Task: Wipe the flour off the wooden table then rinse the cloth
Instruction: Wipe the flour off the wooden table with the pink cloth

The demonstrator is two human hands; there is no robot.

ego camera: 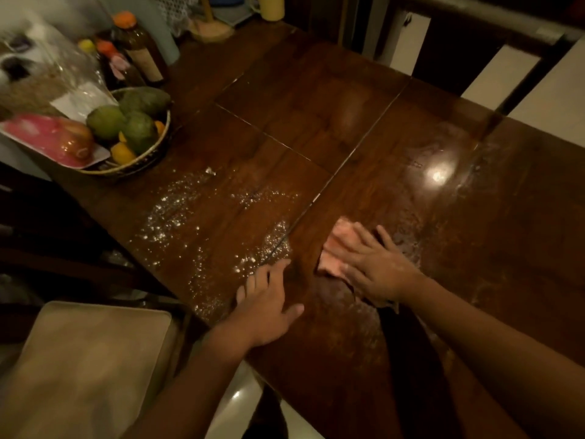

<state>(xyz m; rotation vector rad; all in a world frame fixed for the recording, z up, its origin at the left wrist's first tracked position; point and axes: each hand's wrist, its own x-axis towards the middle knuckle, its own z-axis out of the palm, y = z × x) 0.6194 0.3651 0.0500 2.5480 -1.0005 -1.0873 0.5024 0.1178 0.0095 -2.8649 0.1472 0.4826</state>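
Wiping flour off the table, about half done.

The right hand [376,267] is pressing a pink cloth [335,248] flat against the table [316,99], fingers spread over it rather than clenched, so it is pinning the cloth more than grasping it. The cloth is lying just right of the table's centre seam, near the front edge. The left hand [269,299] is resting open on the wood, holding nothing, its fingertips touching the edge of the flour [202,223]. Right of the seam the wood is looking smeared and mostly cleared, with only a faint haze. Left of the seam the flour is sitting in thick white specks, running toward the fruit basket [139,153]. That patch is left to wipe, and the rinsing is not yet begun, judging by no sink in view.
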